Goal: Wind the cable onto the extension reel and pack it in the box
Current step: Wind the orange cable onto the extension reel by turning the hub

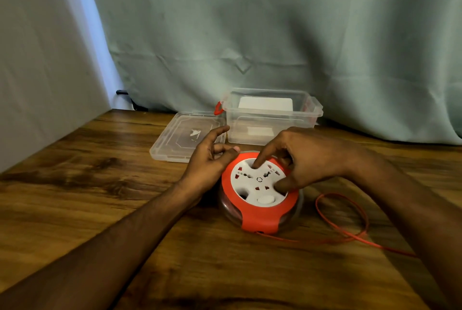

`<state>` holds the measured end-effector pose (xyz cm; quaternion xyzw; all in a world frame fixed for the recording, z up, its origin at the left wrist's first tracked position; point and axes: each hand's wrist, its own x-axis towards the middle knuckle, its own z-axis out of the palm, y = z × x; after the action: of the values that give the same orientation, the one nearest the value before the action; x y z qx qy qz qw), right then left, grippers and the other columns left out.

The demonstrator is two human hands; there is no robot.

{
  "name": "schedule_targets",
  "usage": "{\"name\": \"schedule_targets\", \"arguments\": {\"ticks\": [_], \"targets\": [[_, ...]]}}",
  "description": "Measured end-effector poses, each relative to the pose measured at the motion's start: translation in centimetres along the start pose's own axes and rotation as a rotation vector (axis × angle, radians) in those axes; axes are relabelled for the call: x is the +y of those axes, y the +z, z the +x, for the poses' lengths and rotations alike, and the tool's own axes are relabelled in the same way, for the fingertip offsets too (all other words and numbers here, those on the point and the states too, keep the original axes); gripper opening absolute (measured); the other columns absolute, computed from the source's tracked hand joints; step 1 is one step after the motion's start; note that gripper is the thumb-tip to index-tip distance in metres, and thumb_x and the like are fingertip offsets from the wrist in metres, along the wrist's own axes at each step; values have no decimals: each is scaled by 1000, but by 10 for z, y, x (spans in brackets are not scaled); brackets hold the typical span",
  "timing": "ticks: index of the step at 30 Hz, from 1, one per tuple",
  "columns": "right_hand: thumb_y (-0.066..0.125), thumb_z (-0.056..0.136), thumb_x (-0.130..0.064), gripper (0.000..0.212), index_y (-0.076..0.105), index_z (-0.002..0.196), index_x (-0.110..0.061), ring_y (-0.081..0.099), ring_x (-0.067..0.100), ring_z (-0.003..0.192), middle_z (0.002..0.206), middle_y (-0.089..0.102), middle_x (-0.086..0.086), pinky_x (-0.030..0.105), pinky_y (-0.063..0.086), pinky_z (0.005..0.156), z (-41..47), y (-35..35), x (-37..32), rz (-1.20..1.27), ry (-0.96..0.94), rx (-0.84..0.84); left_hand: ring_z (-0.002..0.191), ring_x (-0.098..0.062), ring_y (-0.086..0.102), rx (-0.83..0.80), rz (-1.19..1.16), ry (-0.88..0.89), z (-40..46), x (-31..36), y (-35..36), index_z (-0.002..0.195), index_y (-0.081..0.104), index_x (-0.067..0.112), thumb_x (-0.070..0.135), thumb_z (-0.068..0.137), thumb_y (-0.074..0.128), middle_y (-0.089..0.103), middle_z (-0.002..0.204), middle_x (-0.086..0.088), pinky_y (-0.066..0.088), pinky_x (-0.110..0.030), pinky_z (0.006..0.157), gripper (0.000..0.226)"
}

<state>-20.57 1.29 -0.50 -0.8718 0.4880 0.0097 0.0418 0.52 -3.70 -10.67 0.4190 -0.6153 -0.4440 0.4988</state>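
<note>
Behind everything, a pale green curtain (275,34) hanging down to the back edge, with a grey wall (37,59) at the left. Below it, a dark wood-grain surface (100,184) filling the lower half of the view. At the back, against the curtain, a clear plastic box (271,119) with red latches, standing open, something white and flat showing through its walls (too unclear to name). Just left of the box, touching or nearly so, its clear lid (180,138) lying flat. In front of the box, near the middle, the extension reel (260,194): red frame, white socket face upward, clear drum beneath with red turns inside. Out of the reel's near edge, a thin red cable (355,234) trailing rightward in a loose loop across the surface and on under the right forearm, so not fully wound. Left hand (207,159) at the reel's left rim, thumb against the red frame, fingers loosely spread and lifted, index pointing toward the box, gripping nothing. Right hand (307,157) over the socket face, fingers curled down, index tip set in a recess at the far side of the white disc, thumb pressed into the disc's right side; remaining fingers bent over the far rim.
</note>
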Motion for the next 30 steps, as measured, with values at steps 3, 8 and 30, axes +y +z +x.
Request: {"name": "schedule_targets", "arguments": {"ticks": [3, 8, 30], "targets": [[85, 73, -55, 57, 67, 126, -46, 54, -3, 87, 122, 60, -21, 16, 42, 69, 1, 1, 1, 14, 30, 0, 89, -21, 78, 7, -10, -10, -1, 2, 0, 148, 43, 33, 19, 97, 65, 78, 104, -4, 64, -41, 78, 57], [81, 69, -69, 59, 69, 119, -39, 55, 5, 99, 123, 60, -15, 17, 40, 66, 2, 4, -3, -59, 83, -16, 91, -22, 77, 25, -20, -16, -1, 3, 0, 148, 44, 31, 19, 96, 66, 78, 105, -6, 64, -45, 81, 57], [78, 66, -75, 51, 68, 90, -31, 53, 5, 79, 89, 61, -17, 24, 34, 57, 6, 9, -2, -107, 81, 41, 82, -1, 74, 53, -6, -5, -3, 5, 1, 111, 77, 18, 14, 94, 68, 74, 91, 15, 60, -18, 71, 20]]}}
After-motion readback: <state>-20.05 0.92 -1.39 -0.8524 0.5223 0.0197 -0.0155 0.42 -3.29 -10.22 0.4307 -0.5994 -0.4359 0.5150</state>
